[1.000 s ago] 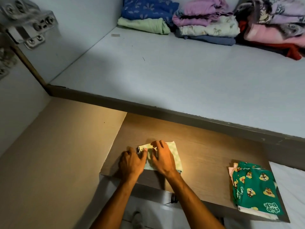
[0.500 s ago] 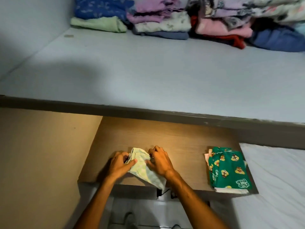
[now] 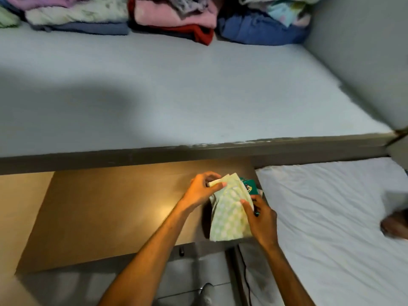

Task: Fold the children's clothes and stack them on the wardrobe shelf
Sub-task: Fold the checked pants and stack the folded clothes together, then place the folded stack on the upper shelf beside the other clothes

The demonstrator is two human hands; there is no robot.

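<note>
A folded pale yellow-green checked garment (image 3: 229, 214) lies over the green printed garment (image 3: 249, 186) at the right end of the brown wooden board (image 3: 114, 215). Only a corner of the green one shows. My left hand (image 3: 202, 189) pinches the checked garment's top edge. At its right side, my right hand (image 3: 261, 219) grips it. On the pale grey wardrobe shelf (image 3: 176, 91) above, folded clothes (image 3: 176, 21) are stacked along the back.
The shelf's dark front edge (image 3: 198, 151) runs across the view. Its grey side wall (image 3: 362, 51) rises at the right. A white bedsheet (image 3: 331, 217) lies right of the board. Below are the floor and a black cable (image 3: 246, 272).
Both hands have carried the folded checked garment from the board's left part to the right and set it over the green garment. The view has swung right.
</note>
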